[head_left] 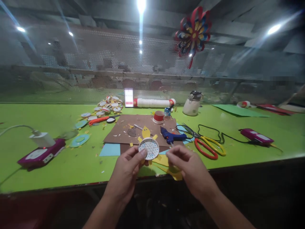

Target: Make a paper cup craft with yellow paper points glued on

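My left hand (pixel 126 170) is closed on a small paper turtle (pixel 149 149), its thumb pressing the rim. The turtle has a round white shell with dots and crossing lines, a yellow head with eyes and short yellow legs. To the right, my right hand (pixel 190 167) is curled with thumb and fingertips together; anything between them is too small or hidden to make out. Yellow paper scraps (pixel 164 160) lie between and below the hands. Just beyond my right hand is a blue glue gun (pixel 173 136) on a brown cardboard sheet (pixel 121 128).
Scissors (pixel 207 148) with red and yellow handles lie right. A red-and-white paper cup (pixel 158 117) stands on the cardboard. Purple power strips (pixel 43 154) flank the green table (pixel 81 170). A pile of paper turtles (pixel 109 104), stacked white cups (pixel 153 102) and a jug (pixel 192 104) are behind.
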The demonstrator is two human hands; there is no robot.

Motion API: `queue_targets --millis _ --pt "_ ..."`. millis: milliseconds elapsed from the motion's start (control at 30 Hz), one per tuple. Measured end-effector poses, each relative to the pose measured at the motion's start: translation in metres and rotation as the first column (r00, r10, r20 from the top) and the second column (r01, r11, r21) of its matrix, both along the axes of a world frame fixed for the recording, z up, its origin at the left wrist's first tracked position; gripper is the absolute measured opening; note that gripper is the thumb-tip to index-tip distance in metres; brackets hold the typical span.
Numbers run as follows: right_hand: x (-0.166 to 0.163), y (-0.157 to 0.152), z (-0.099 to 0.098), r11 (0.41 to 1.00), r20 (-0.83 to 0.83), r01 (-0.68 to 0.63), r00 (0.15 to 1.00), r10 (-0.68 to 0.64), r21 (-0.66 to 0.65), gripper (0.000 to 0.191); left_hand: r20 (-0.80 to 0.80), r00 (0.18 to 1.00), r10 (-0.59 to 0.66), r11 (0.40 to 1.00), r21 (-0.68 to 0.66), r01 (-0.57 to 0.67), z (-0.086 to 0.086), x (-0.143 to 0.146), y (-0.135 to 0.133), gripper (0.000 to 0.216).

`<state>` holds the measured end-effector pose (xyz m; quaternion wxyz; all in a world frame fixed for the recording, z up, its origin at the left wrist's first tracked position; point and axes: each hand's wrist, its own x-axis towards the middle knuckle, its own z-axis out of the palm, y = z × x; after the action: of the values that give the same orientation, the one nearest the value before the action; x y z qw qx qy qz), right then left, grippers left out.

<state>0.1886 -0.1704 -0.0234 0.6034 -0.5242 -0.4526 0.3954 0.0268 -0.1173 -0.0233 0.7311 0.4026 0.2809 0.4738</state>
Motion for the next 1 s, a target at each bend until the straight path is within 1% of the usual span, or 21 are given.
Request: queue_targets --millis 100,167,233,333,433,500,633,767,867,1000 --pt "-0.020 -0.003 -0.003 0.984 -0.020 -0.163 0.987 0.162 -0.073 0.020 0.006 0.998 0.059 0.998 -0.001 -0.059 0.004 -0.003 0.005 0.009" --pt "-0.031 0.002 -0.003 0.972 -0.053 -0.229 0.973 0.226 -0.056 0.018 0.005 0.996 0.091 0.996 0.011 -0.091 0.005 -0.003 0.008 0.009" --pt "-0.038 0.010 -0.004 0.967 -0.114 -0.252 0.962 0.248 -0.021 0.019 0.006 0.994 0.109 0.994 0.021 -0.110 0.005 -0.003 0.009 0.008" --pt "-0.044 0.020 -0.011 0.967 -0.180 -0.255 0.951 0.253 0.009 0.018 0.025 0.995 0.092 0.996 -0.002 -0.092 0.004 -0.002 0.010 0.009" --pt "-0.047 0.023 -0.016 0.967 -0.198 -0.251 0.947 0.252 0.032 0.013 0.048 0.997 0.063 0.998 -0.030 -0.062 0.004 -0.001 0.010 0.010" --pt "-0.048 0.024 -0.017 0.970 -0.199 -0.240 0.950 0.243 0.037 0.015 0.056 0.997 0.055 0.998 -0.043 -0.052 0.004 -0.001 0.011 0.010" --pt "-0.050 0.024 -0.014 0.979 -0.164 -0.203 0.965 0.204 0.023 0.019 0.063 0.997 0.045 0.998 -0.051 -0.042 0.000 0.000 0.014 0.015" --pt "-0.053 0.024 -0.011 0.981 -0.101 -0.183 0.977 0.190 0.071 0.013 0.065 0.995 0.073 0.996 -0.052 -0.070 0.000 0.002 0.016 0.017" --pt "-0.056 0.023 -0.013 0.980 -0.065 -0.164 0.983 0.172 0.108 0.008 0.070 0.993 0.100 0.993 -0.070 -0.095 0.003 0.003 0.014 0.015" --pt "-0.056 0.023 -0.015 0.981 -0.028 -0.146 0.988 0.151 0.124 0.007 0.104 0.989 0.103 0.991 -0.096 -0.093 0.006 0.004 0.012 0.009"
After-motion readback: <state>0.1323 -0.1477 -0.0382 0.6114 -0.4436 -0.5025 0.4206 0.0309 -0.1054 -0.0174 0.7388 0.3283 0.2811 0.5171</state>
